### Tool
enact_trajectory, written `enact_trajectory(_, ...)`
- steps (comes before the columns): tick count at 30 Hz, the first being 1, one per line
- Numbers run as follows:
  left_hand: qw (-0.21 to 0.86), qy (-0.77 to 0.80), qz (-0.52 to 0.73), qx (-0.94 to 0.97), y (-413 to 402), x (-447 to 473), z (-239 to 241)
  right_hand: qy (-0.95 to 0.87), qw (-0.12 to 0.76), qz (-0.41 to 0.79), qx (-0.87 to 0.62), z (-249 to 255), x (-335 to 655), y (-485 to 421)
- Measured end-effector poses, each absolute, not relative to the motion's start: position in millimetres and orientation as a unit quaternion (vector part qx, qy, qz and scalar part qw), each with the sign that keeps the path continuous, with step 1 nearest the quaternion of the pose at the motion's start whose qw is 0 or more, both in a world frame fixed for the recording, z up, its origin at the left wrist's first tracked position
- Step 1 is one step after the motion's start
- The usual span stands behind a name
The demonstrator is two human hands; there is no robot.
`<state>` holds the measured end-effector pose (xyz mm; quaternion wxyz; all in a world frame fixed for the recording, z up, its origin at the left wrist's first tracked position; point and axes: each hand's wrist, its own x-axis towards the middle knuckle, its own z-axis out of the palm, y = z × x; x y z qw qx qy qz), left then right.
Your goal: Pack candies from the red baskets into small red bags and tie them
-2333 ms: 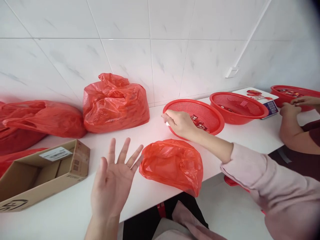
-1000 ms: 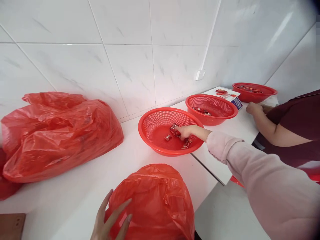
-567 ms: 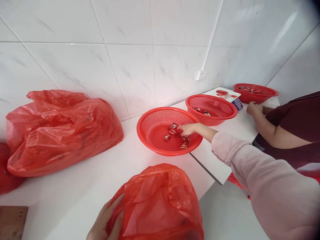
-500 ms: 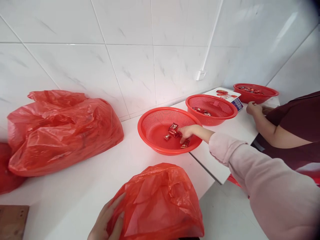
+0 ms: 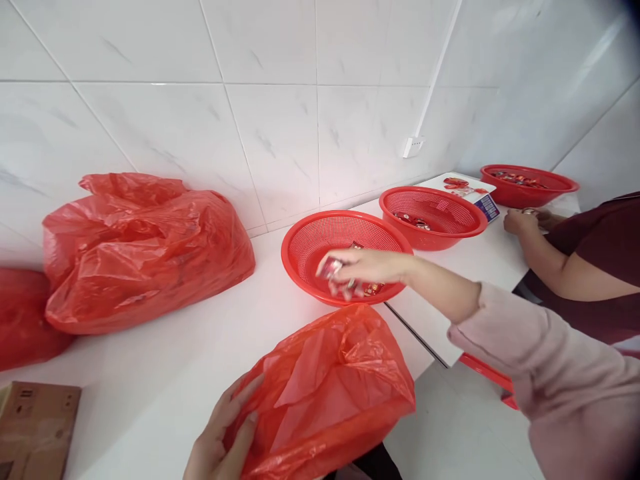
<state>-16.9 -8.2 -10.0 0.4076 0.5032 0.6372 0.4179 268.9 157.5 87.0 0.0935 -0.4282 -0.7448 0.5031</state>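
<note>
At my far left a red bag (image 5: 27, 320) is cut off by the edge of my view, and below it only one end of a cardboard box (image 5: 43, 427) shows; its dark printed marks are too small for me to read. Next, against the tiled wall, sits a big crumpled red bag (image 5: 150, 260), its contents hidden. White tabletop (image 5: 135, 393) stretches from it down to my left hand (image 5: 220, 427), which is at the left side of the open red bag (image 5: 330, 387). My thumb stands apart from the fingers there; I can't tell whether they pinch the film. This bag lies at the table's front edge, its lower right part hanging past it.

Beyond, my right hand (image 5: 367, 267), blurred, is over the near basket (image 5: 313, 233), fingers curled around small red packets (image 5: 333, 268), their printing smeared. More packets lie in the basket, partly behind my hand. A dark seam (image 5: 417, 337) splits the table beside it. Further right, the second basket (image 5: 440, 203) partly hides a white box with a blue panel (image 5: 487, 208) whose pale lettering I can't read. Last come a co-worker's hands (image 5: 523, 221) and the far basket (image 5: 513, 193).
</note>
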Motion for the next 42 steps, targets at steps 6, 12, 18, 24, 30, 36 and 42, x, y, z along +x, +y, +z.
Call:
enact_trajectory(6,0.431,0.631,0.426,0.484,-10,-9,-11,-0.889,0.057,0.29,-0.349,57,203,62)
enact_trajectory(12,0.392,0.625,0.449,0.504,-19,-8,-10,-0.851,0.123,0.319,-0.399,79,240,134)
enact_trajectory(18,0.371,0.618,0.469,0.511,-24,-5,-7,-0.752,-0.06,0.197,-0.626,54,287,232)
enact_trajectory(24,0.375,0.634,0.47,0.486,-21,-11,-3,-0.769,-0.091,0.22,-0.593,14,277,251)
enact_trajectory(30,0.403,0.653,0.453,0.454,-14,-14,1,-0.786,-0.026,0.305,-0.538,48,276,235)
enact_trajectory(36,0.388,0.638,0.444,0.495,-10,-17,-8,-0.73,0.06,0.61,-0.303,82,221,133)
enact_trajectory(42,0.365,0.658,0.448,0.483,-17,-13,-4,-0.861,0.019,0.369,-0.351,38,186,75)
